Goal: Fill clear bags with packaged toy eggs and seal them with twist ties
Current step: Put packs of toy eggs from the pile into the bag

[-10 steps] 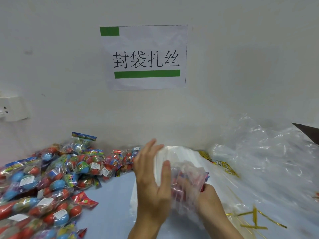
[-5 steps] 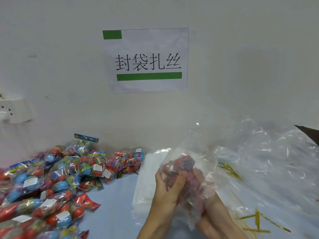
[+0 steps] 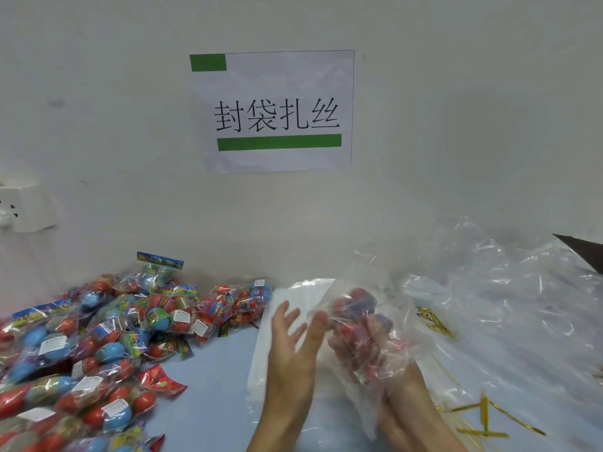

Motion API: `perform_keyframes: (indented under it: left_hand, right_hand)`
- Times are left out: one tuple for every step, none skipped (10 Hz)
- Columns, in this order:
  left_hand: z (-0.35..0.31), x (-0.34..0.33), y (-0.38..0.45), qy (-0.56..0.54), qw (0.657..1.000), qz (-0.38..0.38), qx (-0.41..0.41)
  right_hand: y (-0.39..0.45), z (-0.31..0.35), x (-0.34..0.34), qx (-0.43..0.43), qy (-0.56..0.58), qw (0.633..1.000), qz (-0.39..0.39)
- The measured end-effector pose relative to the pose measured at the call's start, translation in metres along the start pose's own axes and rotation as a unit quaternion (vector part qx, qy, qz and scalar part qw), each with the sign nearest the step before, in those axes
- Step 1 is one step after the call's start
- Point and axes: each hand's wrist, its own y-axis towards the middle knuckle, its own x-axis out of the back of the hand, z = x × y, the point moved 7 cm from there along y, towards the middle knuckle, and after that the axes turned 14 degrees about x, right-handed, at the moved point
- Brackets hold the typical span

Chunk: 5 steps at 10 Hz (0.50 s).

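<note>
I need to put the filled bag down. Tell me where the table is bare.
Bare blue table lies between the pile of packaged eggs on the left and the stack of flat bags by the left hand. The right side is crowded with loose plastic and gold twist ties.

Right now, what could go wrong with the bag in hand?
1. Only the right hand grips the clear bag; the left hand is open beside it, and the top looks untied, so the egg pack could slip out.
2. The gold twist ties lie to the right on loose plastic sheeting, so reaching for one may drag it.
</note>
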Motion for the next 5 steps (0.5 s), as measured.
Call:
perform_keyframes:
  left_hand:
    - [-0.025, 0.015, -0.003, 0.038, 0.992, -0.044, -0.110]
    - [-0.039, 0.011, -0.008, 0.143, 0.975, -0.018, -0.167]
    - [-0.050, 0.001, -0.019, 0.211, 0.949, -0.032, -0.231]
    - [-0.056, -0.006, -0.027, 0.236, 0.924, -0.065, -0.295]
    - [-0.058, -0.004, -0.028, 0.208, 0.923, -0.083, -0.314]
  right_hand:
    - [0.007, 0.000, 0.001, 0.030, -0.100, 0.994, 0.028]
    - [0.006, -0.008, -0.014, 0.038, -0.178, 0.979, 0.089]
    - [-0.002, -0.016, -0.012, 0.031, -0.302, 0.941, 0.151]
    - [-0.005, -0.020, -0.008, 0.017, -0.407, 0.895, 0.179]
    - [-0.005, -0.016, -0.008, 0.027, -0.444, 0.872, 0.204]
